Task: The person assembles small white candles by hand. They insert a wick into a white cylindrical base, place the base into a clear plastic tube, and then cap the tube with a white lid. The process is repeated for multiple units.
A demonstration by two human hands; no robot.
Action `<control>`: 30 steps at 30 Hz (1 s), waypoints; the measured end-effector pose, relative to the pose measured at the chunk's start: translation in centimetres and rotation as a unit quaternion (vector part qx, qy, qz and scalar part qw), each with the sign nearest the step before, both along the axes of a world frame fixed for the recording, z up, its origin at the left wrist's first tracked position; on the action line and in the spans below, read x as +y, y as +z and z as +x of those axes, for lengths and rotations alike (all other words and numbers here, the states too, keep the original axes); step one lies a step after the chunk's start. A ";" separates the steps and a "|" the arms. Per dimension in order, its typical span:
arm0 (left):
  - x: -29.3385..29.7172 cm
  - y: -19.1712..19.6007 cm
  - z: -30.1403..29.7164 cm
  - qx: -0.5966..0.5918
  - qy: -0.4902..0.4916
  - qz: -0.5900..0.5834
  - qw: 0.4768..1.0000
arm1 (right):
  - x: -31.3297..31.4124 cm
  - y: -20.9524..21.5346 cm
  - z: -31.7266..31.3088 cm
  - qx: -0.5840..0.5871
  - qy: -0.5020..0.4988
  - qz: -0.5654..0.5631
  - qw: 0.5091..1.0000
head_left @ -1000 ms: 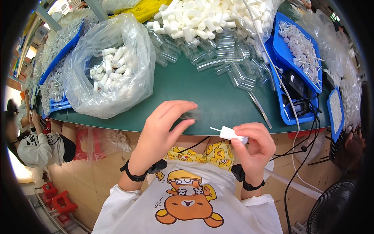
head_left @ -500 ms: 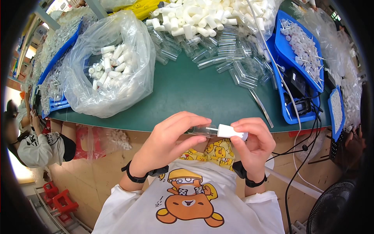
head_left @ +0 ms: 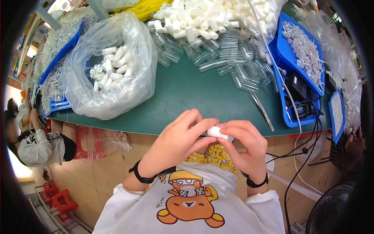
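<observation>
Over the table's near edge both my hands meet, fingers pinched. My right hand [head_left: 246,145] is closed on a white cylindrical cap [head_left: 215,132], held roughly level. My left hand [head_left: 180,136] is closed around the other side, its thumb and fingertips reaching the cap. The clear tube seen in it a moment ago is almost wholly hidden by those fingers. Beyond my hands, loose clear tubes [head_left: 243,78] lie on the green table [head_left: 183,91], beneath a heap of white caps [head_left: 191,21]. A clear plastic bag [head_left: 130,95] of white-capped pieces [head_left: 111,68] stands at left.
Metal tweezers [head_left: 262,111] lie right of the tubes. Blue trays [head_left: 287,115] on the right hold white stemmed parts [head_left: 306,50] and black devices. A white cable [head_left: 281,74] and black cords [head_left: 311,128] hang over the edge. Another person [head_left: 37,140] sits at far left.
My hands have come together. The white cap has moved left to my left fingertips, and the gap with the thin stem between cap and clear tube no longer shows.
</observation>
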State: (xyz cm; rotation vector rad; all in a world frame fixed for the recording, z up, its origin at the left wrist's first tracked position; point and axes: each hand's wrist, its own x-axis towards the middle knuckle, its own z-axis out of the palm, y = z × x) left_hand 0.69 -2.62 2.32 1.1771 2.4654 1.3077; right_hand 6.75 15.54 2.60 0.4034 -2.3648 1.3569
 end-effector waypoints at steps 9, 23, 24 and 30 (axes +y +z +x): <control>0.2 -1.4 -0.2 0.023 -0.027 0.007 0.999 | -0.2 -0.2 0.2 -0.058 0.013 -0.129 0.990; 0.7 -1.3 0.3 0.111 0.024 0.014 0.993 | -0.7 -1.7 0.2 -0.078 0.007 -0.148 0.986; 0.6 -1.2 0.2 0.118 0.028 0.007 0.993 | -0.6 -1.6 0.1 -0.073 0.011 -0.133 0.988; 0.5 -0.8 0.1 0.154 0.056 -0.002 0.986 | 0.0 0.1 -0.2 -0.068 0.005 -0.107 0.992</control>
